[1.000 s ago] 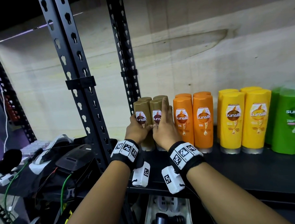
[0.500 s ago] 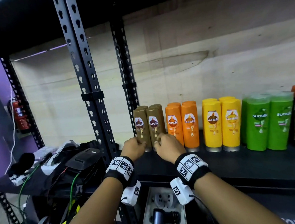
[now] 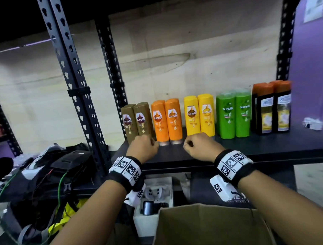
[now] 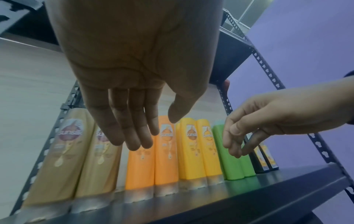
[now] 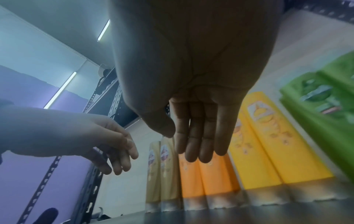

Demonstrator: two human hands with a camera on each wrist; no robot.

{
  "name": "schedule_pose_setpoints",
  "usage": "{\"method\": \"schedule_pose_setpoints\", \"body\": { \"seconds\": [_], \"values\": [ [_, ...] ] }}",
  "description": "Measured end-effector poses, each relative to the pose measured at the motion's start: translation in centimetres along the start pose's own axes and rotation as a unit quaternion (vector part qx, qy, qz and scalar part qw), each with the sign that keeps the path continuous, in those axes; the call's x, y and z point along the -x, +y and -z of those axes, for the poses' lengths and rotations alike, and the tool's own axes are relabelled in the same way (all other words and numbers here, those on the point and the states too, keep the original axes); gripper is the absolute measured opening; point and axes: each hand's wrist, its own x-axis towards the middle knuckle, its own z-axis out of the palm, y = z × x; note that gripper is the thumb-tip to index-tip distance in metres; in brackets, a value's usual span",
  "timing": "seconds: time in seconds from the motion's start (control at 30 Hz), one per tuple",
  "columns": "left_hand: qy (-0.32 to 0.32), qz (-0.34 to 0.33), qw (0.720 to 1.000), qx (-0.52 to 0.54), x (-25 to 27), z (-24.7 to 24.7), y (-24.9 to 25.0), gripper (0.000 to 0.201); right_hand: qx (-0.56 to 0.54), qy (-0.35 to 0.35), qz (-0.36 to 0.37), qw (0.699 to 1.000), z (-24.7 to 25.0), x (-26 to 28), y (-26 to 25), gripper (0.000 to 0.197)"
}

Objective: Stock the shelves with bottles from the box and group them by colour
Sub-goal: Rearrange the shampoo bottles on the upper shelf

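Note:
Bottles stand upright on the black shelf (image 3: pixel 250 150) in colour pairs from left to right: brown (image 3: pixel 136 121), orange (image 3: pixel 166 120), yellow (image 3: pixel 199 115), green (image 3: pixel 232 113), then black ones with orange caps (image 3: pixel 273 108). My left hand (image 3: pixel 143 147) hovers in front of the brown and orange bottles, touching none. My right hand (image 3: pixel 200 146) hangs before the yellow pair. The wrist views show the left hand (image 4: pixel 153 133) and the right hand (image 5: pixel 184 144) with relaxed fingers and nothing in them. The open cardboard box (image 3: pixel 207 226) sits below, between my forearms; its inside is hidden.
Black perforated uprights (image 3: pixel 78 100) rise left of the bottles. Bags, cables and gear (image 3: pixel 66 163) are piled on the lower left surface. A white tray (image 3: pixel 154 196) with small devices lies under the shelf. A small white object (image 3: pixel 312 124) sits at the shelf's far right.
Both hands let go of the brown bottles and drew back toward the shelf's front edge, the right one moving rightward. The view pulled back, bringing the box and the black bottles into sight.

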Motion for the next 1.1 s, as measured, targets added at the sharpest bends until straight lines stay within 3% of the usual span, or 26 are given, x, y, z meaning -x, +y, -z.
{"method": "schedule_pose_setpoints", "body": {
  "seconds": [0.17, 0.23, 0.43, 0.57, 0.67, 0.9, 1.1],
  "values": [
    [-0.027, -0.016, 0.999, 0.020, -2.2, 0.2, 2.3, 0.028, -0.010, 0.000, -0.005, 1.000, 2.2, -0.4, 2.6, 0.021],
    [-0.009, -0.034, 0.999, 0.026, -4.0, 0.6, 3.0, 0.030, -0.011, 0.007, 0.015, 1.000, 3.0, -1.9, 3.3, 0.020],
    [0.060, -0.084, 0.994, 0.041, -11.5, 3.3, 5.1, 0.035, 0.001, 0.058, 0.087, 0.995, 5.8, -9.8, 3.8, 0.022],
    [0.098, -0.077, 0.991, 0.049, -17.5, 6.2, 6.3, 0.029, 0.010, 0.090, 0.103, 0.991, 8.3, -15.6, 3.4, 0.023],
    [0.090, -0.067, 0.993, 0.041, -20.9, 8.5, 7.1, 0.029, -0.003, 0.101, 0.101, 0.990, 10.2, -18.9, 2.6, 0.022],
    [0.006, -0.006, 1.000, 0.022, -26.8, 15.1, 9.9, 0.028, -0.008, 0.016, 0.071, 0.997, 16.2, -24.5, -1.1, 0.023],
    [-0.015, 0.001, 1.000, 0.009, -30.9, 21.9, 12.4, 0.028, 0.018, -0.027, 0.041, 0.999, 23.7, -28.7, -4.5, 0.023]
  ]
}}
